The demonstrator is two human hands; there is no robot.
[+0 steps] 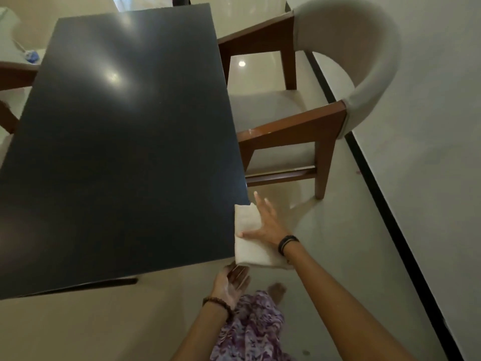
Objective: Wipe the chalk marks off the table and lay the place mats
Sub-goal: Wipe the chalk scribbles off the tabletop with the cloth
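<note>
The dark table (125, 142) fills the left and middle of the head view, and I see no chalk marks on its glossy top. A folded white cloth (251, 239) hangs over the table's near right corner. My right hand (265, 222) lies flat on the cloth with fingers spread and the thumb across it. My left hand (231, 282) is cupped palm up just below the table's near edge, under the cloth, with pale dust on the palm. No place mats are in view.
A wooden armchair (307, 121) with pale upholstery stands close to the table's right side. Another chair (13, 74) shows at the left edge. A blue object (32, 56) lies on the floor at far left. A wall with a dark baseboard (390, 222) runs along the right.
</note>
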